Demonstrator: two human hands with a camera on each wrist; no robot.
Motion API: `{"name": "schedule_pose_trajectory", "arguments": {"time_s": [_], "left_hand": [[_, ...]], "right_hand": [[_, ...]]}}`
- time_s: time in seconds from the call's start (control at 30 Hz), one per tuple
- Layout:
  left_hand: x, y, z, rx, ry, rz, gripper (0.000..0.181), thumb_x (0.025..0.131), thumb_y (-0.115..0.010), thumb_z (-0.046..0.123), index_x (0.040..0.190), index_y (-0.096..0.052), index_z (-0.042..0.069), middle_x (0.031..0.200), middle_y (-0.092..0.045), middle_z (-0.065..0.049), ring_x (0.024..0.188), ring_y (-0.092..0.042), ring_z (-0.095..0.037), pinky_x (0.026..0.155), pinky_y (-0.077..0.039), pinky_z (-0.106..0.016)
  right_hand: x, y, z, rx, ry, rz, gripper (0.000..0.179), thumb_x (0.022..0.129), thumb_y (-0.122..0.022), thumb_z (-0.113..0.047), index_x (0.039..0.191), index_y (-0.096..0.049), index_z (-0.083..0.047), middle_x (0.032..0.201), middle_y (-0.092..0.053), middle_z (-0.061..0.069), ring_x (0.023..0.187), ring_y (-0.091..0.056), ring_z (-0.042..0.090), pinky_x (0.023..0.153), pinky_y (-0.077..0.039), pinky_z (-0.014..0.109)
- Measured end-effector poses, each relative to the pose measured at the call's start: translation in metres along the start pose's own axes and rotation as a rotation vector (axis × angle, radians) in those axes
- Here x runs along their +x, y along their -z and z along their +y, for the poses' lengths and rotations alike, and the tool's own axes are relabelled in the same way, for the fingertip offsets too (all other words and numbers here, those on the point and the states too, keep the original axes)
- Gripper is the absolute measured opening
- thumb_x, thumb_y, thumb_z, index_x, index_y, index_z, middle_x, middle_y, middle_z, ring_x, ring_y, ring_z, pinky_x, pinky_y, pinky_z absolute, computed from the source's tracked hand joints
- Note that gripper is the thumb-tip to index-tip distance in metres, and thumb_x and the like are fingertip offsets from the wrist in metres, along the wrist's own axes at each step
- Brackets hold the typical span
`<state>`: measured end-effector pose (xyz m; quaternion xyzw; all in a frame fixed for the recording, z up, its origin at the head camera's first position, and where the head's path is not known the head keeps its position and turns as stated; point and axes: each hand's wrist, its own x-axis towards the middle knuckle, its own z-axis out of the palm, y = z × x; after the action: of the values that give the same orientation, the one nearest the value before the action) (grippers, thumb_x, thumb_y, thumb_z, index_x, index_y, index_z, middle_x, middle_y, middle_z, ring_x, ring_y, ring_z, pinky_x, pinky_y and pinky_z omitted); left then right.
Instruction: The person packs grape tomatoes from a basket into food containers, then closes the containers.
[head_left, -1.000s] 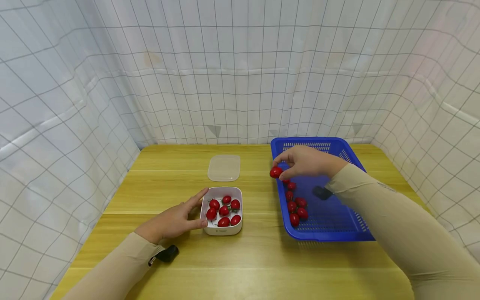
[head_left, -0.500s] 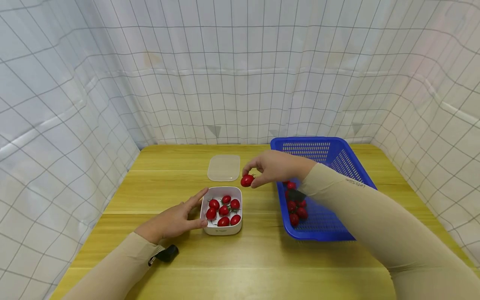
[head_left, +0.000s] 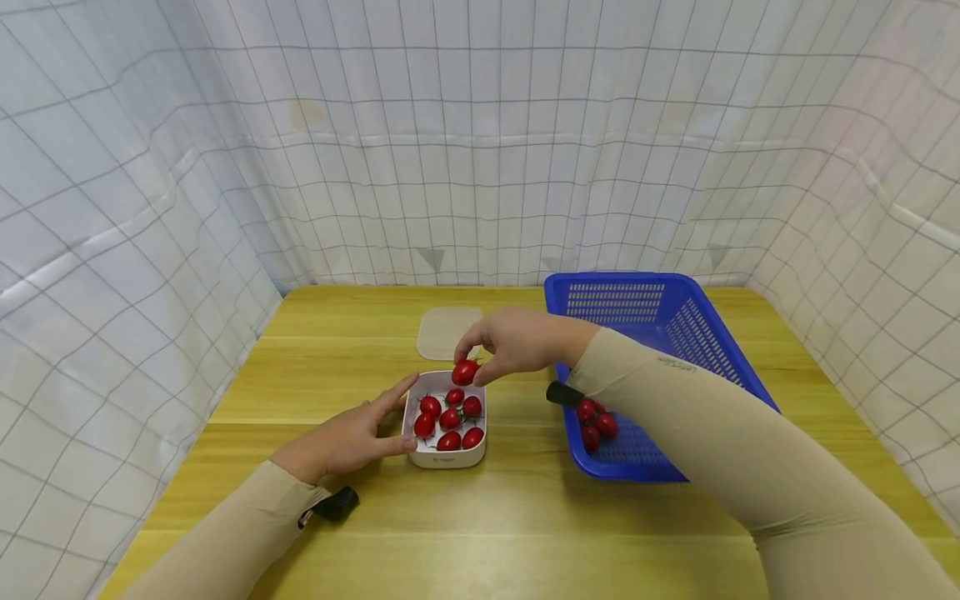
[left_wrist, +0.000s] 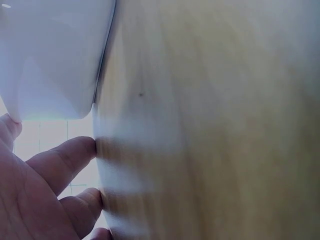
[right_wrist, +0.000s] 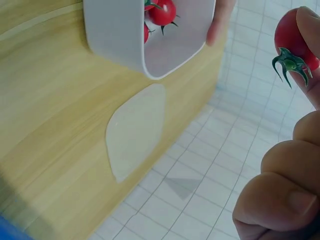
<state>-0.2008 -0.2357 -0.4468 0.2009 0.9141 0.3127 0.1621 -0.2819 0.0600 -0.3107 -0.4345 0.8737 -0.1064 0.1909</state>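
The right hand (head_left: 517, 343) is pinching one small red tomato (head_left: 465, 372) between its thumb and a fingertip. The tomato is hanging just over the far edge of the white box (head_left: 447, 457), not yet inside it. In the right wrist view the same tomato (right_wrist: 296, 36) is showing its little green stem, pointing down and away from the finger.

The tomato is looking small, round, smooth and light. It is probably a bit slippery, and it may squash or split if it is squeezed hard. A soft pinch on its two round sides, like the one here, seems the best way to be holding it. The stem looks too thin to be holding by.

The left hand (head_left: 347, 440) is resting open on the bench (head_left: 495, 525), with straight fingers touching the left wall of the white box and keeping it from sliding. It is not gripping anything.

The box is already holding six tomatoes (head_left: 450, 419), packed near each other. Most of the bare room is showing at its far end, right under the held tomato. The box walls are low, so there is not much to be lifting over.

The clear lid (head_left: 444, 330) is lying flat just behind the box. The blue basket (head_left: 660, 312) is sitting to the right, well apart from the box, with a few more tomatoes (head_left: 596, 421) in it.
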Motion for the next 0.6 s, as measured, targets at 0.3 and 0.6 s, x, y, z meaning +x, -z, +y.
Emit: {"name": "schedule_pose_trajectory", "arguments": {"time_s": [0.3,0.6], "left_hand": [[0.001,0.000,0.000,0.004,-0.011,0.001,0.099,0.098,-0.069,0.056,0.171,-0.009,0.027,0.166,-0.043,-0.014,0.155,-0.036,-0.045,0.121,-0.030,-0.071],[0.001,-0.002,-0.001,0.004,-0.019,0.017,0.100,0.097,-0.070,0.057,0.171,-0.010,0.026,0.164,-0.046,-0.012,0.153,-0.040,-0.043,0.121,-0.032,-0.069]], "right_hand": [[0.001,0.000,0.003,0.065,0.008,0.010,0.049,0.098,-0.076,-0.035,0.144,-0.066,-0.024,0.143,-0.067,-0.005,0.113,-0.062,0.017,0.101,-0.054,0.040],[-0.024,0.002,0.042,0.182,-0.105,0.134,0.045,0.096,-0.078,-0.033,0.140,-0.069,-0.026,0.079,-0.046,-0.003,0.078,-0.050,0.017,0.073,-0.045,0.034]]}}
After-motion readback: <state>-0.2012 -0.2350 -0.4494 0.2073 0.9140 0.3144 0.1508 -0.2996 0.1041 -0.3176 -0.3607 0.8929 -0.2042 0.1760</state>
